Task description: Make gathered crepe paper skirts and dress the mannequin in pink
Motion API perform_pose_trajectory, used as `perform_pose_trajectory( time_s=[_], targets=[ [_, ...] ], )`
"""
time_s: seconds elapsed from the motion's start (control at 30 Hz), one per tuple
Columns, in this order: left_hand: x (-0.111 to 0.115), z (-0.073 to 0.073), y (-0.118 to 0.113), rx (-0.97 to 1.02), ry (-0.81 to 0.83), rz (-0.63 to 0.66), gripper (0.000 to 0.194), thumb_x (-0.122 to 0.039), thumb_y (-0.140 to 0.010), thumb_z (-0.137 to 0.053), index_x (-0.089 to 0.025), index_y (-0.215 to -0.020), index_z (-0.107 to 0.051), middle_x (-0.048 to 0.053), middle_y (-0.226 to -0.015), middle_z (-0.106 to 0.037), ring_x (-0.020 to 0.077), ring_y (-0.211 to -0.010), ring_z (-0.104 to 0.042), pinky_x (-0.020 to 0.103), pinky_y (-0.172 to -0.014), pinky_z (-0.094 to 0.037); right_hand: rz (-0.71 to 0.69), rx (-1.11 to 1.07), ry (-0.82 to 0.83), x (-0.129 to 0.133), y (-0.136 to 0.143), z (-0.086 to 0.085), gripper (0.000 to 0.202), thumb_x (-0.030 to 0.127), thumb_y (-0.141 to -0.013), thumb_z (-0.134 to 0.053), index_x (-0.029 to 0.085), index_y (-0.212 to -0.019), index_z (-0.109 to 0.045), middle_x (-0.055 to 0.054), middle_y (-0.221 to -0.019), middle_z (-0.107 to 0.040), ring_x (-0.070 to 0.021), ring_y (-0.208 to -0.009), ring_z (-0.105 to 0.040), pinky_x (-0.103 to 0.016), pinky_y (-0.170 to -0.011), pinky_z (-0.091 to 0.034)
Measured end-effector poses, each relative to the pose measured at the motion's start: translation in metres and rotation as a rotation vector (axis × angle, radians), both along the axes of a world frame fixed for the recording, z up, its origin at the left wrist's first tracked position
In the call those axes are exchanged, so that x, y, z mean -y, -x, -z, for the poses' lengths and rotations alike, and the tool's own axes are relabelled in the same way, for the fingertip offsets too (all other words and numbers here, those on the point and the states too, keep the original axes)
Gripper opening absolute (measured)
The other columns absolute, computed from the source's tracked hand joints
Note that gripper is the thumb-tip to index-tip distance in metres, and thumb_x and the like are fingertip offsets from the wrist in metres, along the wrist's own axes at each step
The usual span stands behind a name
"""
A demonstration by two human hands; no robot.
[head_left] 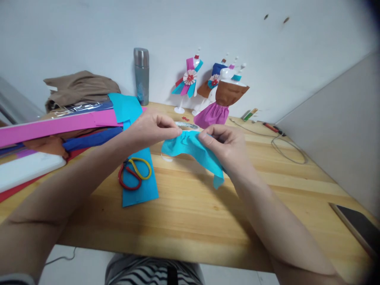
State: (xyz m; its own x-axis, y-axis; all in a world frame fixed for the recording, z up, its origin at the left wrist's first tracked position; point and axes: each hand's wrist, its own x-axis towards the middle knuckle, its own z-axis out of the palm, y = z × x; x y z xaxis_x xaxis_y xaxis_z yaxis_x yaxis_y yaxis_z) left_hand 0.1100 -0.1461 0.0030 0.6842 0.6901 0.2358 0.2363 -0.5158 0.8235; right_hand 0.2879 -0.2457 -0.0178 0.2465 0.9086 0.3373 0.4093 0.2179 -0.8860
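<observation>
A turquoise strip of crepe paper [197,152] hangs in the air over the table, its upper edge bunched into small pleats. My left hand [156,126] pinches that edge at its left end between thumb and fingertips. On the right, my right hand [224,144] grips the same edge, and the loose part drapes below toward the wrist. Left of the strip lie scissors [135,174] with one red and one yellow handle, on a folded turquoise sheet [141,196]. Their blades are mostly hidden by my left forearm.
Small dress-form stands [190,77] in paper outfits line the wall. A thermos [141,75] is at the back, beside a brown cloth [83,89]. Pink paper [59,128] and other sheets are piled left. A cable [276,148] and a phone [358,227] lie right on the wooden table [190,221].
</observation>
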Motion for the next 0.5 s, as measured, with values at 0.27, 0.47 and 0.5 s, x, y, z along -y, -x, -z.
perform_pose_trajectory(
  time_s=[0.27, 0.47, 0.5],
  targets=[
    [0.0020, -0.0012, 0.0002, -0.002, 0.000, -0.034, 0.018, -0.028, -0.069, -0.064, -0.013, -0.065, -0.073, 0.000, -0.060, -0.066, 0.0109, -0.063, -0.057, 0.018, -0.053, -0.041, -0.011, -0.063, 0.024, -0.0017, 0.0014, 0.0020, 0.023, 0.038, -0.069, -0.071, 0.021, -0.060, -0.059, -0.001, -0.056, -0.055, -0.0116, -0.050, -0.044, -0.026, -0.044, -0.032],
    [0.0027, -0.0012, 0.0001, -0.014, -0.028, -0.048, 0.016, -0.025, -0.069, -0.063, -0.013, -0.064, -0.073, 0.000, -0.059, -0.065, 0.0104, -0.061, -0.056, 0.018, -0.052, -0.040, -0.015, -0.105, 0.037, -0.0034, 0.0005, 0.0039, 0.021, 0.037, -0.066, -0.073, 0.020, -0.062, -0.060, 0.000, -0.057, -0.058, -0.0115, -0.050, -0.047, -0.026, -0.045, -0.035],
    [0.0026, -0.0008, 0.0000, -0.014, -0.028, -0.047, 0.016, -0.025, -0.069, -0.063, -0.013, -0.064, -0.073, 0.000, -0.059, -0.065, 0.0105, -0.061, -0.057, 0.018, -0.053, -0.040, -0.010, -0.103, 0.029, -0.0034, 0.0005, 0.0042, 0.020, 0.036, -0.067, -0.073, 0.021, -0.062, -0.060, 0.000, -0.058, -0.059, -0.0119, -0.050, -0.048, -0.026, -0.045, -0.036]
  ],
)
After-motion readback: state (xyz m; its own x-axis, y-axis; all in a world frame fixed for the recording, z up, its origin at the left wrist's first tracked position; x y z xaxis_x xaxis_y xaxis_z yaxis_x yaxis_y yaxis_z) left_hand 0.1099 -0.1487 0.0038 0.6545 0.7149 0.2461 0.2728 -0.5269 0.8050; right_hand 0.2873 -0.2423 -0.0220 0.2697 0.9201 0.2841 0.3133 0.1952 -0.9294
